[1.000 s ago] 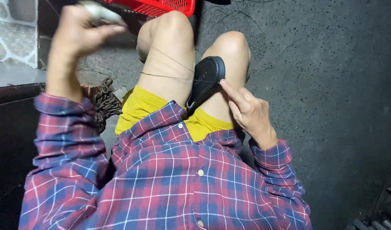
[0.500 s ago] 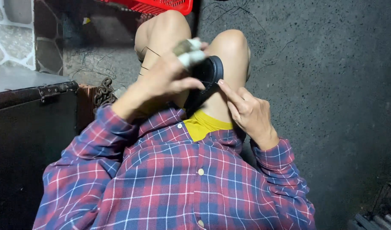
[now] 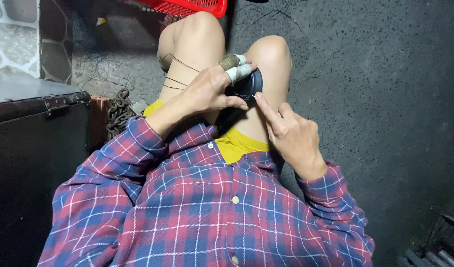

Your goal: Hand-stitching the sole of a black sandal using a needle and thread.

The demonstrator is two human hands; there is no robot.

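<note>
I sit with a black rounded object, perhaps a shoe, wedged between my bare knees. My left hand, with two fingers wrapped in white and brownish tape, is closed over its upper edge. Thin dark threads run from that hand across my left thigh. My right hand lies on my right thigh, its forefinger stretched out and touching the object's lower edge while the other fingers stay loosely curled. I cannot see a needle or tool.
A red plastic basket stands beyond my knees. A dark metal-edged chest is at my left, with a rusty chain beside it. Rough dark concrete floor stretches to the right, and dark slats show at the bottom right.
My left hand was raised high to the left a second ago. It has swung down and across onto the black object. My right hand has stayed by the object.
</note>
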